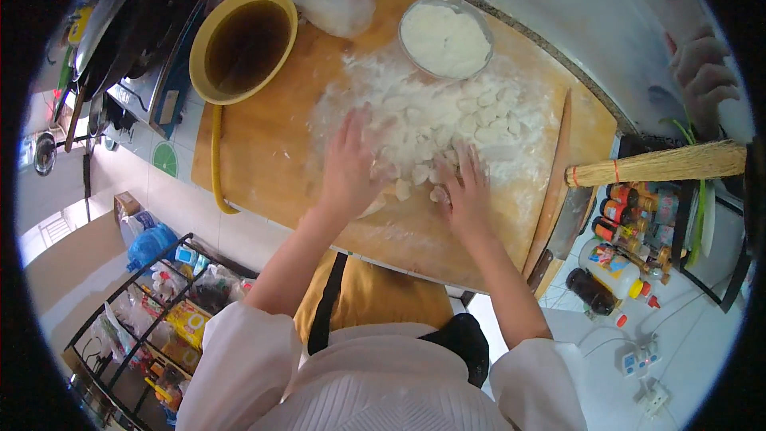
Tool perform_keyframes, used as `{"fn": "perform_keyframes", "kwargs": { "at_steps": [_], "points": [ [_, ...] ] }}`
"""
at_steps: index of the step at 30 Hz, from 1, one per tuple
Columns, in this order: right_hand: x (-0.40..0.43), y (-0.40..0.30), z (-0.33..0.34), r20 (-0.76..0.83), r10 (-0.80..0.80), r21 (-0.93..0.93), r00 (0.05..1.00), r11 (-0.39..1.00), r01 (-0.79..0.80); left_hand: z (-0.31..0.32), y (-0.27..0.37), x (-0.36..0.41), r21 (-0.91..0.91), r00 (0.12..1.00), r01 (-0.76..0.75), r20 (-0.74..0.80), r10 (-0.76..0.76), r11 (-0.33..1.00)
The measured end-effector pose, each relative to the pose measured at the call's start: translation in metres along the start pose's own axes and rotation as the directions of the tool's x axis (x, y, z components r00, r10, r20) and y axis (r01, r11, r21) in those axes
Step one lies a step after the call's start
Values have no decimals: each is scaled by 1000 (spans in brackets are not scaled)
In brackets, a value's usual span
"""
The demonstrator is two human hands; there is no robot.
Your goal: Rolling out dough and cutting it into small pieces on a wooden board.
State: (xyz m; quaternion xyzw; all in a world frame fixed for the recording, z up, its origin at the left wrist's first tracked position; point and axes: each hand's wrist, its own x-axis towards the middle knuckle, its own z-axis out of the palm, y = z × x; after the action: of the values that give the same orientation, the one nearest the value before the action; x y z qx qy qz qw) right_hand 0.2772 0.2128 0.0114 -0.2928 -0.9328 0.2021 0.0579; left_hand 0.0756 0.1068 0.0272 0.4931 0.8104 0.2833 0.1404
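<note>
Flour and several small dough pieces (485, 117) cover the middle of a wooden board (269, 149). My left hand (352, 161), slightly blurred, is over the left edge of the floured patch, its fingers extended. A strip of pale dough (374, 206) shows partly beneath its wrist. My right hand (464, 185) is palm down with fingers spread, touching or just above the dough pieces at the near side. Between the hands lie a few loose dough lumps (403, 190). What is under the palms is hidden.
A glass bowl of flour (446, 39) stands at the back. Left of it are a plastic bag (338, 3) and a yellow basin of dark liquid (248, 48). At right lie a tapered wooden rolling pin (553, 197), a cleaver (570, 224), a straw brush (652, 164) and several bottles (610, 263).
</note>
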Motion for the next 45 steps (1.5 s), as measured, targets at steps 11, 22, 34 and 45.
{"fn": "perform_keyframes", "kwargs": {
  "at_steps": [11, 22, 34, 45],
  "points": [
    [146, 5, -42, -368, 10, 193, 930, 979, 66, 22, -1, -9, 360, 969, -103, 247, 12, 927],
    [231, 40, -16, 67, 7, 227, 998, 974, -22, 4, -10, -57, -272, 995, 102, 40, -94, 957],
    [68, 41, -74, 138, 146, 478, 980, 856, -196, -7, -7, -87, -115, 982, 136, 148, -119, 984],
    [38, -17, 16, 86, -115, 72, 990, 991, 109, 12, -9, -84, -114, 991, 51, 126, -36, 992]
  ]
}}
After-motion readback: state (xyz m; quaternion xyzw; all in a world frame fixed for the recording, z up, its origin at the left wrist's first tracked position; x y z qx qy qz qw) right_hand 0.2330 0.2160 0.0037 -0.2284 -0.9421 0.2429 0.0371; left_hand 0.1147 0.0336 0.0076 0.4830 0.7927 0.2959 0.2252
